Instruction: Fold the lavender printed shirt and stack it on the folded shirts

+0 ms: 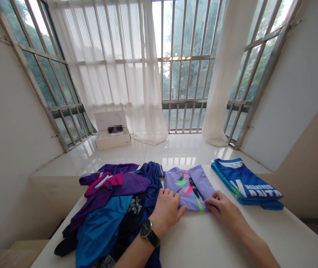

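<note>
1. Head view: both hands lie open and flat on the folded lilac shirt [188,188], the left hand [166,212] on its near left edge, the right hand [222,208] at its near right corner, pinning the fold to the white counter [212,242].
2. It sits between the loose clothes heap [111,208] and the folded blue stack [245,184], keeping folded and unfolded apart.
3. The heap runs off the bottom edge; the carton [111,132] on the window ledge carries a blurred patch, perhaps a label.
</note>
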`<state>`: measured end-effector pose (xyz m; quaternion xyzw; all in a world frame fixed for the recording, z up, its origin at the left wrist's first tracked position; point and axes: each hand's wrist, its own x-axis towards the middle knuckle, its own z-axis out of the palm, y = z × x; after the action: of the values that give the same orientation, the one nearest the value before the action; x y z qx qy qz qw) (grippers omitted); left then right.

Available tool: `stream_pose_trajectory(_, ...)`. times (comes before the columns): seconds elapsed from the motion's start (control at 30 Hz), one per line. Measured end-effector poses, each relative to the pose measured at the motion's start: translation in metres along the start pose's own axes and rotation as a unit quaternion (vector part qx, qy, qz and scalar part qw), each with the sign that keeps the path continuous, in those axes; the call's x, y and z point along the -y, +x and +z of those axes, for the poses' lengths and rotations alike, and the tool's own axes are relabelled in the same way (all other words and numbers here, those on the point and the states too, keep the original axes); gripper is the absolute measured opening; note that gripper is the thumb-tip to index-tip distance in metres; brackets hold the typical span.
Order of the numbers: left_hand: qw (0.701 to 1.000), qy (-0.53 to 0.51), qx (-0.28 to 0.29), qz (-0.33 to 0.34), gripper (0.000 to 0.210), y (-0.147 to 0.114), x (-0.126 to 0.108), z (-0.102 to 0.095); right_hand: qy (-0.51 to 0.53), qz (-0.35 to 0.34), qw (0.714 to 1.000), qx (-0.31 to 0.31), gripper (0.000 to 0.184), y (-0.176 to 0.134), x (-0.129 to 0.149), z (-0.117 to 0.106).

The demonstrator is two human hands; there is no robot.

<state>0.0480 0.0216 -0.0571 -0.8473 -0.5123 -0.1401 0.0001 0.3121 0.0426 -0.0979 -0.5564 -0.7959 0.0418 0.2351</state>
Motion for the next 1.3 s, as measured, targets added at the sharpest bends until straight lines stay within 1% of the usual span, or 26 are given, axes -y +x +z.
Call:
stream_pose_trajectory(0.1,0.998,-0.014,0.013,0.062,0.048,-0.002,-0.012,0.0,0.017,0.063,0.998,-0.021,0.027,0.0,-0.014,0.001)
stream_pose_trajectory(0.17,0.996,-0.024,0.019,0.087,0.051,-0.003,-0.016,0.002,0.026,0.081,0.996,-0.038,0.027,0.0,-0.016,0.002)
stream_pose_trajectory(0.23,0.993,-0.048,0.027,0.101,0.049,-0.004,-0.017,0.003,0.023,0.096,0.994,-0.052,0.026,0.002,-0.017,0.003)
stream_pose_trajectory(0.33,0.984,-0.128,0.049,0.113,0.044,-0.004,-0.014,0.005,0.019,0.106,0.992,-0.064,0.026,0.003,-0.02,0.005)
stream_pose_trajectory(0.4,0.967,-0.207,0.068,0.133,0.045,-0.006,-0.015,0.007,0.02,0.101,0.992,-0.076,0.027,0.004,-0.024,0.007)
stream_pose_trajectory(0.43,0.953,-0.252,0.077,0.152,0.047,-0.007,-0.017,0.008,0.018,0.099,0.991,-0.084,0.028,0.004,-0.026,0.008)
stream_pose_trajectory(0.5,0.915,-0.34,0.091,0.2,0.05,-0.009,-0.024,0.01,0.015,0.094,0.991,-0.097,0.032,0.005,-0.031,0.008)
stream_pose_trajectory(0.57,0.882,-0.397,0.09,0.237,0.048,-0.009,-0.031,0.011,0.016,0.091,0.99,-0.107,0.036,0.007,-0.033,0.006)
stream_pose_trajectory(0.6,0.877,-0.408,0.08,0.241,0.045,-0.009,-0.032,0.011,0.02,0.088,0.99,-0.109,0.037,0.007,-0.034,0.005)
stream_pose_trajectory(0.63,0.881,-0.405,0.065,0.234,0.042,-0.008,-0.032,0.01,0.026,0.084,0.99,-0.11,0.037,0.008,-0.034,0.004)
stream_pose_trajectory(0.67,0.893,-0.389,0.048,0.221,0.039,-0.007,-0.029,0.009,0.032,0.079,0.99,-0.109,0.037,0.008,-0.034,0.003)
stream_pose_trajectory(0.73,0.929,-0.325,0.017,0.179,0.038,-0.004,-0.019,0.007,0.042,0.076,0.991,-0.104,0.034,0.008,-0.033,0.002)
stream_pose_trajectory(0.77,0.946,-0.283,0.01,0.156,0.041,-0.003,-0.012,0.006,0.046,0.079,0.99,-0.105,0.032,0.008,-0.033,0.002)
stream_pose_trajectory(0.8,0.96,-0.244,0.012,0.135,0.045,-0.002,-0.004,0.006,0.049,0.085,0.989,-0.109,0.029,0.008,-0.033,0.003)
stream_pose_trajectory(0.87,0.975,-0.192,0.034,0.102,0.054,-0.001,0.01,0.007,0.053,0.097,0.987,-0.121,0.028,0.008,-0.034,0.006)
stream_pose_trajectory(0.93,0.978,-0.18,0.06,0.089,0.058,0.0,0.02,0.01,0.055,0.1,0.986,-0.123,0.03,0.007,-0.036,0.009)
stream_pose_trajectory(1.03,0.976,-0.185,0.07,0.095,0.052,0.0,0.025,0.01,0.048,0.094,0.988,-0.111,0.03,0.006,-0.038,0.012)
stream_pose_trajectory(1.1,0.977,-0.177,0.065,0.096,0.043,-0.001,0.023,0.008,0.046,0.097,0.989,-0.103,0.031,0.006,-0.038,0.012)
stream_pose_trajectory(1.17,0.979,-0.165,0.067,0.1,0.04,-0.001,0.019,0.006,0.053,0.097,0.989,-0.094,0.036,0.008,-0.037,0.012)
stream_pose_trajectory(1.3,0.973,-0.145,0.086,0.155,0.044,-0.003,0.009,0.003,0.057,0.069,0.993,-0.072,0.05,0.015,-0.036,0.013)
